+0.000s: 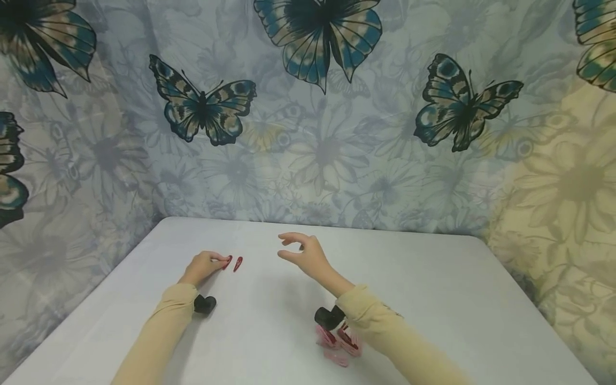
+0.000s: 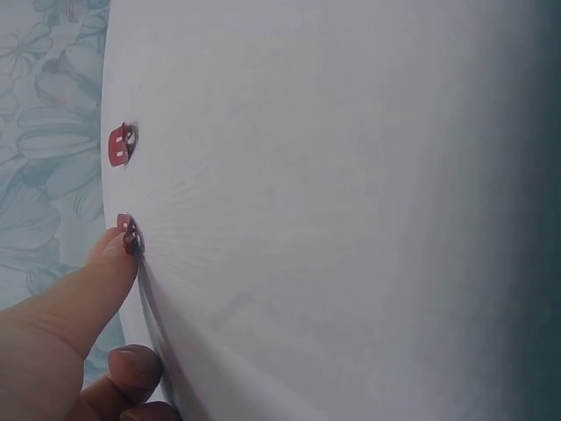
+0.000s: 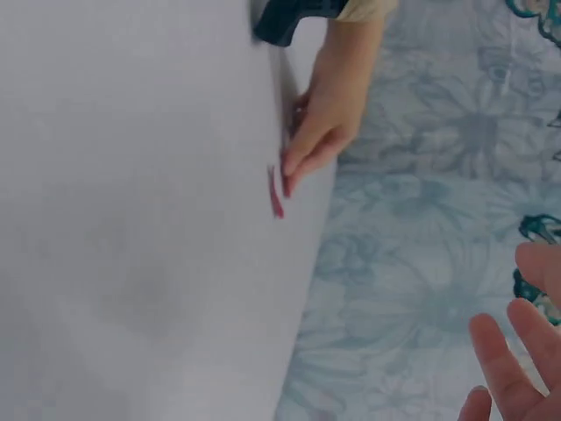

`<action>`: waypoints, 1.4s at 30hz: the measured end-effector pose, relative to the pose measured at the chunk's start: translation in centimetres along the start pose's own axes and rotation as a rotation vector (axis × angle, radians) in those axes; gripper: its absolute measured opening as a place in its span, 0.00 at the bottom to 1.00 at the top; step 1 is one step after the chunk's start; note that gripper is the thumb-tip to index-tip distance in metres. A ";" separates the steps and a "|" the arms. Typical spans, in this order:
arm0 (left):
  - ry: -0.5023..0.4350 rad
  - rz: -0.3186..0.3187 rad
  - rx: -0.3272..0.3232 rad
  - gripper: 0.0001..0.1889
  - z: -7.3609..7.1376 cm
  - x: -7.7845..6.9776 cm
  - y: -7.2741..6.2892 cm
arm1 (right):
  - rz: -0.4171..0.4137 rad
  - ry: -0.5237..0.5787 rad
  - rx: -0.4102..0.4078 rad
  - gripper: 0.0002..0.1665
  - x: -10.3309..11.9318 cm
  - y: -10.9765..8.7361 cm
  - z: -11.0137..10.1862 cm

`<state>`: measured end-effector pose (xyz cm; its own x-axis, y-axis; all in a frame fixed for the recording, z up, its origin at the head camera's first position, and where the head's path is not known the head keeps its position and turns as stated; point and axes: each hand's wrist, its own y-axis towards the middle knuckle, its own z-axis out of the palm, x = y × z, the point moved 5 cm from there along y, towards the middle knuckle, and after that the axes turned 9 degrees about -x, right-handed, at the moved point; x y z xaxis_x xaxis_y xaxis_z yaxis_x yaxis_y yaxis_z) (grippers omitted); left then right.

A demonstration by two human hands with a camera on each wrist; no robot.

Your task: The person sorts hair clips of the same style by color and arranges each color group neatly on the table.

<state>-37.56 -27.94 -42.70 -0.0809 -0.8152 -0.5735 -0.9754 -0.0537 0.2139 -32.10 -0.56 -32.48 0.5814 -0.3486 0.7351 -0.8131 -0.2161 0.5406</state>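
Note:
My left hand [image 1: 204, 266] is low over the left part of the white table, pinching a red snap hair clip [image 2: 129, 235] between thumb and fingertip. Right beside it lies a second red snap hair clip [image 1: 238, 264], apart from the fingers. My right hand [image 1: 310, 260] hovers over the middle of the table, its fingers spread apart and slightly bent, with nothing held. In the right wrist view, part of the right hand [image 3: 517, 368] shows at the lower right corner, far from the clips.
Several pink and dark red hair pieces [image 1: 339, 342] lie near the front, partly covered by the right sleeve [image 1: 385, 331]. A black wrist camera [image 1: 205, 305] sits on the left wrist. Butterfly-printed cloth [image 1: 327, 160] stands behind the white table [image 1: 269, 342].

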 end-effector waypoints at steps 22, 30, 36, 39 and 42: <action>-0.014 0.002 0.020 0.13 0.1 0.1 -0.3 | 0.223 0.111 0.079 0.21 -4.4 -10.9 -6.6; -0.022 0.008 0.006 0.12 -0.4 -0.4 0.0 | 0.257 0.145 0.109 0.21 -5.3 -13.2 -6.3; -0.020 0.014 0.007 0.12 -0.4 -0.7 0.2 | 0.286 0.179 0.107 0.17 -6.5 -13.5 -6.1; -0.013 0.013 0.011 0.11 -0.3 -0.7 0.0 | 0.311 0.205 0.140 0.15 -7.0 -13.6 -5.9; -0.004 0.005 0.012 0.11 -0.3 -0.7 -0.3 | 0.295 0.183 0.162 0.13 -7.3 -13.7 -5.8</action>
<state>-37.14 -27.51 -42.10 -0.0866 -0.8129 -0.5759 -0.9774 -0.0427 0.2073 -25.00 10.26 -42.84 0.3054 -0.2522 0.9182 -0.9318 -0.2776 0.2337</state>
